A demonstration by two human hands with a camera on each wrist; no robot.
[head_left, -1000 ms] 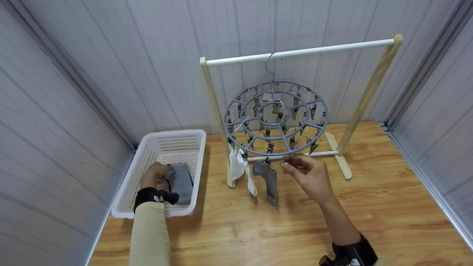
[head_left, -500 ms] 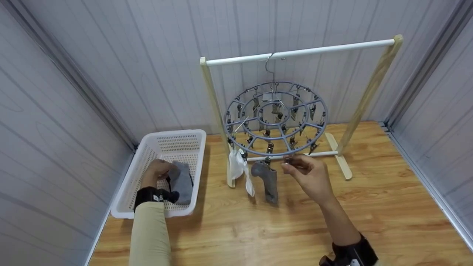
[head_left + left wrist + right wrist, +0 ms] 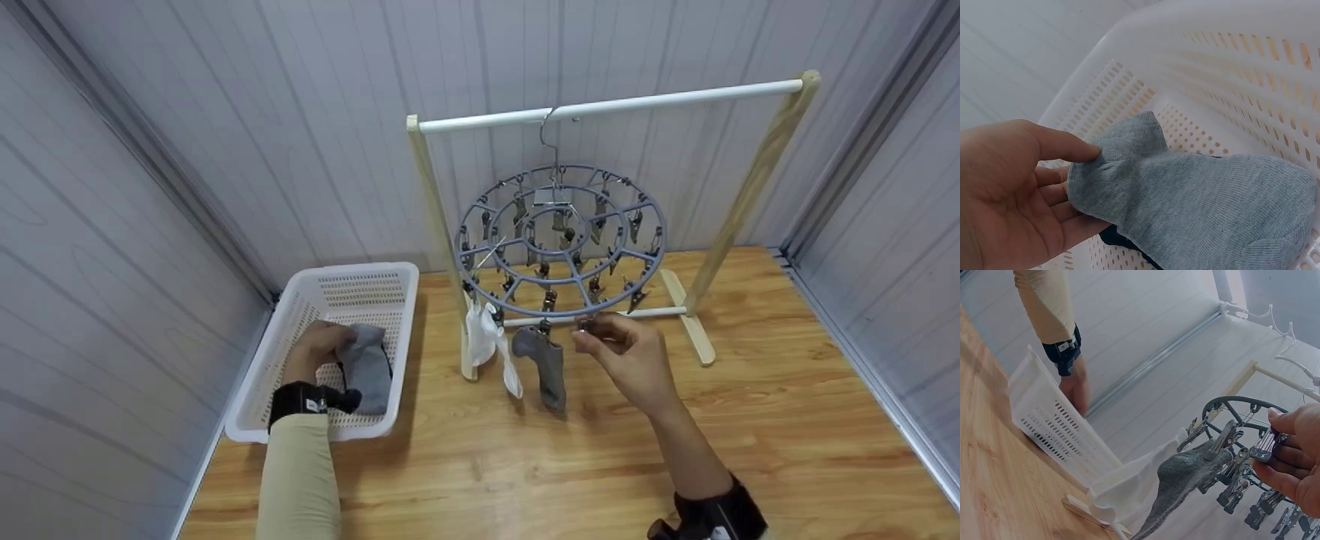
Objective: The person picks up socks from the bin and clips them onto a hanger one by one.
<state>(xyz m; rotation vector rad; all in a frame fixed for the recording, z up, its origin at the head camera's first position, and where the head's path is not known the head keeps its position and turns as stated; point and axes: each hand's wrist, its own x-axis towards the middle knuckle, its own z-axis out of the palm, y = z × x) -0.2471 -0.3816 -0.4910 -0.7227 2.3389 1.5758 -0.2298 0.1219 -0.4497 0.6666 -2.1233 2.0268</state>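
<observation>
Inside the white basket [image 3: 409,330], my left hand [image 3: 319,346] pinches the cuff end of a light grey sock [image 3: 1213,202] between thumb and fingers. Something dark lies partly hidden beneath that sock. My right hand [image 3: 626,360] pinches a metal clip [image 3: 1264,445] at the front edge of the round hanger [image 3: 592,307]; no cloth shows in this clip. Left of it, a dark grey sock [image 3: 551,375] hangs from another clip. Farther left hangs a white sock [image 3: 484,337], close beside the rack's left post.
The hanger hooks over the white bar [image 3: 675,99] of a wooden rack [image 3: 750,180]. Several clips dangle around its rings. The basket stands on the wood-grain surface [image 3: 480,480] left of the rack, near the panelled walls [image 3: 300,135].
The left hand has shifted slightly within the basket, and the light grey sock's upper end is now drawn up a little. The right hand stays at its clip.
</observation>
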